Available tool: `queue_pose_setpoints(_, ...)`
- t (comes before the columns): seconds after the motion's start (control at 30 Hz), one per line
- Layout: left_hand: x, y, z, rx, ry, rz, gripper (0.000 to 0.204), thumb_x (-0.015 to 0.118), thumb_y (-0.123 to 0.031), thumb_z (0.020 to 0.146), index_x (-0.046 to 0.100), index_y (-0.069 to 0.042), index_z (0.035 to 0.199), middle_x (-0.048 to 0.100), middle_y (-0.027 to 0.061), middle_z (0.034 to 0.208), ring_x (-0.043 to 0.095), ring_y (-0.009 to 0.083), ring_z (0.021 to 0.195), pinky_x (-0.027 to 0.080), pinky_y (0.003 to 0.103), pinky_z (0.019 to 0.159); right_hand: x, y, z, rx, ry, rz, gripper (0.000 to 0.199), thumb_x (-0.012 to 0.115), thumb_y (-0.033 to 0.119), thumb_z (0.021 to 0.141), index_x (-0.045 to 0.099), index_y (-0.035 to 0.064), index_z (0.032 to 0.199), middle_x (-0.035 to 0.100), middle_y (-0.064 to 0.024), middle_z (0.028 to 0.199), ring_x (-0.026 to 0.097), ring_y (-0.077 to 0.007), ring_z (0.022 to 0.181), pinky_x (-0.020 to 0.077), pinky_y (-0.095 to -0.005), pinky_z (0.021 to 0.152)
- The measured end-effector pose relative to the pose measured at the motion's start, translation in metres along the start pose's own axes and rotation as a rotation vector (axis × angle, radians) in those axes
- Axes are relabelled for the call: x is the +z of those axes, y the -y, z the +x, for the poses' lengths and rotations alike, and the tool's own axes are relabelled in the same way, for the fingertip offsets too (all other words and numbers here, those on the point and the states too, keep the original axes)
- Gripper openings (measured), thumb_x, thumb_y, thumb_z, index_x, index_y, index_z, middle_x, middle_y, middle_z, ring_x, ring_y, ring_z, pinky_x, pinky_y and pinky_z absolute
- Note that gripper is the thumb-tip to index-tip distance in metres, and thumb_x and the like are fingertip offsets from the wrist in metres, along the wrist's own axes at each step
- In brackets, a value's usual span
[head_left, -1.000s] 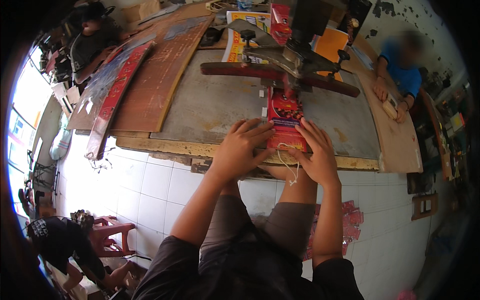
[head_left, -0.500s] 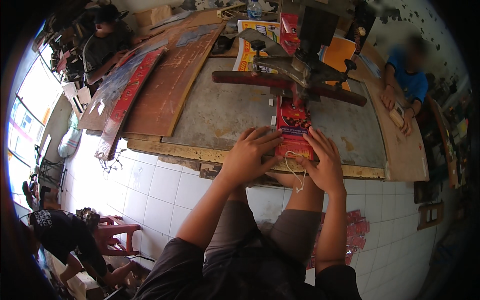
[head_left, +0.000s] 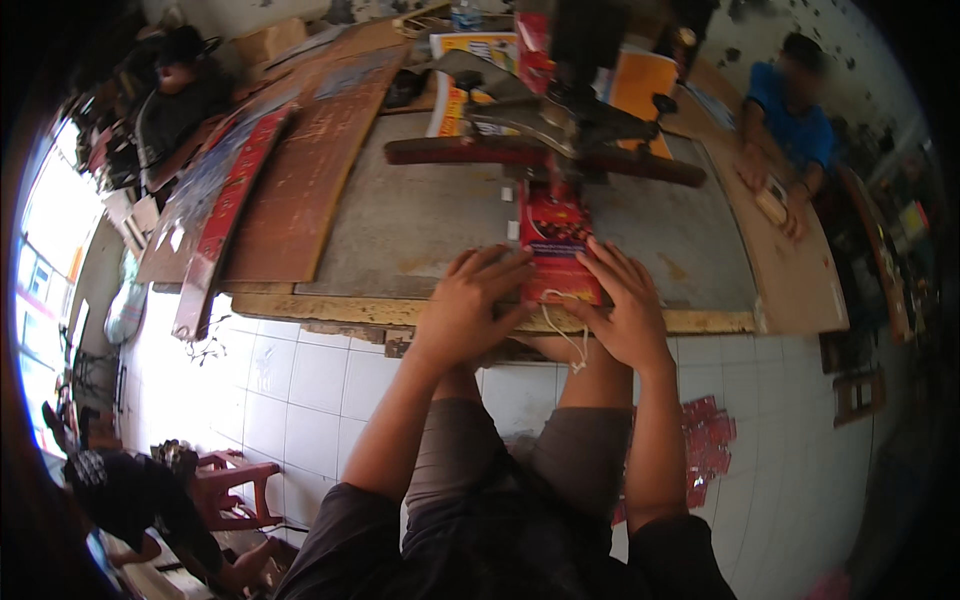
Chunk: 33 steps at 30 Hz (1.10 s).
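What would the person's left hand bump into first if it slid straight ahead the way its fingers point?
Probably the red packet: the left hand points up and right, already touching its edge. Beyond stands the machine.

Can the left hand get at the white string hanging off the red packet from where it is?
Probably yes. The left hand rests on the red packet, and the string dangles beside it at the table edge; nothing lies between, though the right hand is closer.

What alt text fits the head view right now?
Both hands, left hand and right hand, press a red printed packet flat on a grey worktable under a metal press. A white string hangs from the packet.
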<state>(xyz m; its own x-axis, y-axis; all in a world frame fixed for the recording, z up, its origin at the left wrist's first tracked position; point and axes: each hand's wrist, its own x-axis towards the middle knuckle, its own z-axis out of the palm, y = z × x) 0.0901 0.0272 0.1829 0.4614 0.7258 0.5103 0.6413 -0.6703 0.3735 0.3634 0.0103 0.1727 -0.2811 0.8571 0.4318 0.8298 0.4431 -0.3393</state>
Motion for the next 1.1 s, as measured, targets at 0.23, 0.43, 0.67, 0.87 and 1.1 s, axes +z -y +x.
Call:
queue_pose_setpoints(0.23,0.0044,-0.0005,0.0016,0.007,0.012,0.018,0.048,0.081,-0.034,0.095,0.077,-0.009,0.136,0.072,0.0062,0.149,0.061,0.0340,0.143,0.042,0.054,0.124,0.0030,-0.0043,-0.0043,0.014,-0.014,0.004,0.073,0.077,0.056,0.097,0.065,0.0093,0.151,0.054,-0.0110,0.167,0.045,-0.0317,0.158,0.0320,-0.0545,0.130)
queue_pose_setpoints(0.43,0.0044,0.0004,0.0013,0.002,0.034,0.040,0.050,0.082,-0.031,0.094,0.076,-0.010,0.140,0.071,0.0066,0.150,0.059,0.0338,0.146,0.042,0.052,0.124,0.0035,-0.0035,-0.0029,0.001,-0.041,0.017,0.072,0.078,0.057,0.096,0.068,0.0090,0.148,0.057,-0.0128,0.164,0.047,-0.0321,0.157,0.0332,-0.0548,0.129)
queue_pose_setpoints(0.67,0.0053,-0.0007,-0.0002,-0.001,0.042,0.039,0.050,0.081,-0.032,0.095,0.075,-0.012,0.141,0.071,0.0064,0.151,0.059,0.0340,0.146,0.042,0.052,0.124,0.0056,-0.0056,-0.0049,0.002,-0.033,0.005,0.072,0.078,0.057,0.095,0.067,0.0106,0.149,0.057,-0.0124,0.165,0.047,-0.0316,0.157,0.0333,-0.0550,0.129)
queue_pose_setpoints(0.87,0.0037,-0.0013,-0.0003,0.007,0.036,0.034,0.050,0.081,-0.033,0.096,0.075,-0.011,0.140,0.071,0.0062,0.151,0.059,0.0344,0.146,0.042,0.052,0.124,0.0034,-0.0039,-0.0061,0.006,-0.025,0.014,0.072,0.079,0.056,0.095,0.066,0.0100,0.150,0.056,-0.0123,0.165,0.046,-0.0306,0.157,0.0326,-0.0546,0.130)
queue_pose_setpoints(1.1,0.0037,0.0002,0.0016,0.003,0.026,0.018,0.049,0.081,-0.034,0.096,0.076,-0.011,0.138,0.071,0.0051,0.151,0.059,0.0346,0.145,0.042,0.052,0.123,0.0027,-0.0042,-0.0032,0.010,-0.022,0.014,0.073,0.079,0.055,0.096,0.066,0.0085,0.150,0.056,-0.0123,0.165,0.046,-0.0303,0.158,0.0325,-0.0536,0.130)
